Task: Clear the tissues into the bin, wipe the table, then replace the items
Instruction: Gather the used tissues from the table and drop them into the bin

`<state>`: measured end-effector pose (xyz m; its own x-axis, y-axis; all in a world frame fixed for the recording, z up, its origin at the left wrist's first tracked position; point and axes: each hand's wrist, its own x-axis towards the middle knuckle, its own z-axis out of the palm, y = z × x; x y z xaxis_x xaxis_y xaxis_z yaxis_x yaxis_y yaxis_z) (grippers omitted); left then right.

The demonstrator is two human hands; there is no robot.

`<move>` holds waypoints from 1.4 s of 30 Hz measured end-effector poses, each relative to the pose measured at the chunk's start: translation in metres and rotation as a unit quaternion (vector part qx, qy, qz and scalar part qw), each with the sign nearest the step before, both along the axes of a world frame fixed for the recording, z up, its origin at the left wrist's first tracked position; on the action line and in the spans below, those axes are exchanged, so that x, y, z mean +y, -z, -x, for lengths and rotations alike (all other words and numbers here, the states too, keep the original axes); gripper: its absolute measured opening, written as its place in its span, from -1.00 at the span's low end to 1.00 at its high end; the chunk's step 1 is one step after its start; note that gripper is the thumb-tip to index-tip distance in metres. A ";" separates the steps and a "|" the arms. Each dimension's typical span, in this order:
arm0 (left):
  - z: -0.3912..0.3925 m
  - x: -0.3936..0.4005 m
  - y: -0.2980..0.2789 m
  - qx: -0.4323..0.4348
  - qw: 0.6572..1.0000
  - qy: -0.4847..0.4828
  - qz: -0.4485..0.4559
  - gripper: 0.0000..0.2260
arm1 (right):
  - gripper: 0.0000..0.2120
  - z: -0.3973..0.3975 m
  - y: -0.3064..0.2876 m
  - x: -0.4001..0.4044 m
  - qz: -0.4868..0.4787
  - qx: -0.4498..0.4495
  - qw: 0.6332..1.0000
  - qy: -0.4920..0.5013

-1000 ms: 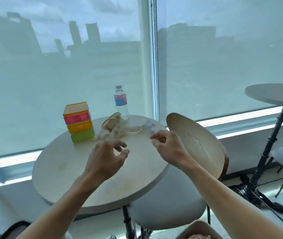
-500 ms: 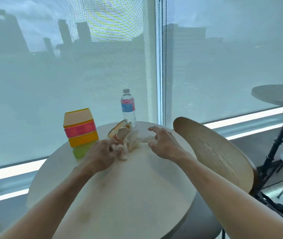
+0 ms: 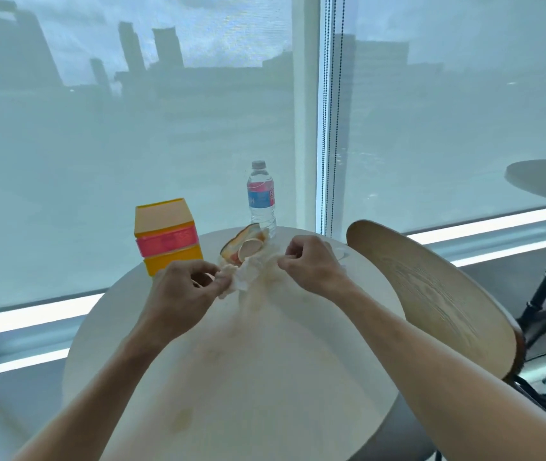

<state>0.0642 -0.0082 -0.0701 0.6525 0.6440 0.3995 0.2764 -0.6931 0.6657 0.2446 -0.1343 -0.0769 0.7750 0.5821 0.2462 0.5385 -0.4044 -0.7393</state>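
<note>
Hands [image 3: 181,291] now gripping tissues [image 3: 248,277] (round table [image 3: 265,377])

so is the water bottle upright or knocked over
Upright: the water bottle stands on the far edge of the round table, cap on top, behind the tissues.

- The water bottle [image 3: 261,194] at the far edge of the table carried a pink and blue label with a few white letters at its right side, too blurred to be read.
- The stacked box [image 3: 167,235] bore a pink band with faint marks, and no word on it could be made out.
- Nothing else carried writing.
</note>
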 end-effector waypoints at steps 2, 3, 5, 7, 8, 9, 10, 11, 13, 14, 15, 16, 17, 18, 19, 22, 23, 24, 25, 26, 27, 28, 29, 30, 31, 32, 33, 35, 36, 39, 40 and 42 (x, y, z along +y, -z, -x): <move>0.005 -0.006 -0.003 -0.025 0.999 -0.002 0.026 -0.84 | -0.85 0.005 -0.011 -0.005 -0.048 0.006 0.999 -0.017; 0.008 -0.010 -0.003 -0.041 0.998 0.000 0.039 -0.83 | -0.87 0.008 -0.017 -0.009 -0.067 0.006 0.997 -0.024; 0.013 -0.018 -0.005 -0.074 0.995 0.004 0.066 -0.80 | -0.89 0.011 -0.026 -0.019 -0.106 0.013 0.994 -0.036; 0.017 -0.027 -0.006 -0.098 0.991 0.005 0.085 -0.81 | -0.87 0.013 -0.032 -0.029 -0.126 0.025 0.991 -0.046; 0.018 -0.034 -0.007 -0.107 0.990 0.005 0.090 -0.82 | -0.85 0.013 -0.033 -0.036 -0.129 0.030 0.990 -0.050; 0.020 -0.043 -0.007 -0.114 0.989 0.008 0.093 -0.81 | -0.83 0.014 -0.034 -0.044 -0.133 0.035 0.989 -0.055; 0.021 -0.051 -0.008 -0.122 0.988 0.012 0.095 -0.79 | -0.82 0.015 -0.035 -0.052 -0.142 0.039 0.987 -0.057; 0.023 -0.060 -0.010 -0.130 0.987 0.018 0.096 -0.77 | -0.82 0.016 -0.037 -0.061 -0.152 0.045 0.986 -0.056; 0.025 -0.079 -0.013 -0.139 0.985 0.028 0.100 -0.76 | -0.87 0.020 -0.039 -0.083 -0.171 0.062 0.982 -0.051; 0.027 -0.087 -0.015 -0.142 0.984 0.033 0.100 -0.78 | -0.90 0.021 -0.040 -0.092 -0.178 0.073 0.980 -0.048; 0.028 -0.097 -0.017 -0.146 0.983 0.040 0.100 -0.80 | -0.93 0.022 -0.041 -0.105 -0.184 0.081 0.978 -0.046; 0.030 -0.108 -0.019 -0.150 0.982 0.046 0.103 -0.82 | -0.95 0.024 -0.041 -0.117 -0.189 0.088 0.977 -0.045; 0.031 -0.118 -0.021 -0.156 0.981 0.053 0.106 -0.83 | -0.96 0.025 -0.041 -0.130 -0.191 0.093 0.976 -0.043; 0.032 -0.129 -0.023 -0.161 0.979 0.062 0.111 -0.83 | -0.97 0.026 -0.040 -0.143 -0.193 0.097 0.976 -0.041; 0.033 -0.140 -0.025 -0.166 0.977 0.071 0.117 -0.84 | -0.98 0.027 -0.038 -0.156 -0.194 0.101 0.975 -0.037; 0.034 -0.172 -0.026 -0.178 0.970 0.096 0.135 -0.84 | -0.98 0.028 -0.024 -0.193 -0.183 0.120 0.975 -0.020; 0.034 -0.182 -0.025 -0.180 0.968 0.101 0.141 -0.81 | -0.97 0.028 -0.017 -0.205 -0.175 0.124 0.977 -0.015; 0.034 -0.193 -0.024 -0.180 0.967 0.107 0.147 -0.79 | -0.97 0.028 -0.010 -0.217 -0.167 0.129 0.977 -0.012; 0.035 -0.204 -0.022 -0.180 0.965 0.115 0.153 -0.78 | -0.97 0.029 -0.001 -0.228 -0.159 0.134 0.978 -0.011; 0.034 -0.214 -0.021 -0.179 0.964 0.123 0.157 -0.79 | -0.97 0.030 0.007 -0.239 -0.150 0.137 0.979 -0.009; 0.034 -0.226 -0.018 -0.175 0.963 0.131 0.160 -0.79 | -0.97 0.031 0.017 -0.251 -0.136 0.142 0.980 -0.006; 0.033 -0.236 -0.016 -0.170 0.962 0.138 0.162 -0.79 | -0.96 0.032 0.027 -0.261 -0.121 0.148 0.982 -0.004; 0.032 -0.245 -0.013 -0.167 0.962 0.144 0.162 -0.79 | -0.95 0.034 0.038 -0.270 -0.103 0.154 0.983 -0.002; 0.031 -0.254 -0.010 -0.164 0.961 0.149 0.166 -0.81 | -0.94 0.036 0.049 -0.279 -0.085 0.159 0.984 -0.002; 0.030 -0.262 -0.006 -0.161 0.960 0.154 0.172 -0.83 | -0.94 0.037 0.061 -0.287 -0.069 0.163 0.984 -0.001; 0.029 -0.270 -0.002 -0.154 0.959 0.159 0.179 -0.86 | -0.94 0.038 0.072 -0.294 -0.053 0.168 0.984 -0.001; 0.028 -0.278 0.002 -0.145 0.958 0.165 0.184 -0.87 | -0.95 0.040 0.083 -0.302 -0.037 0.174 0.984 0.000; 0.025 -0.295 0.013 -0.122 0.958 0.175 0.191 -0.87 | -0.95 0.046 0.107 -0.317 -0.004 0.184 0.983 0.004; 0.025 -0.302 0.020 -0.112 0.958 0.178 0.193 -0.89 | -0.94 0.049 0.119 -0.323 0.016 0.184 0.983 0.009; 0.023 -0.322 0.041 -0.091 0.959 0.187 0.195 -0.96 | -0.93 0.055 0.155 -0.340 0.086 0.194 0.977 0.010; 0.022 -0.327 0.049 -0.086 0.958 0.186 0.200 -0.95 | -0.89 0.056 0.165 -0.346 0.116 0.206 0.972 -0.001; 0.020 -0.334 0.067 -0.070 0.956 0.189 0.213 -0.93 | -0.74 0.056 0.180 -0.355 0.173 0.226 0.959 -0.017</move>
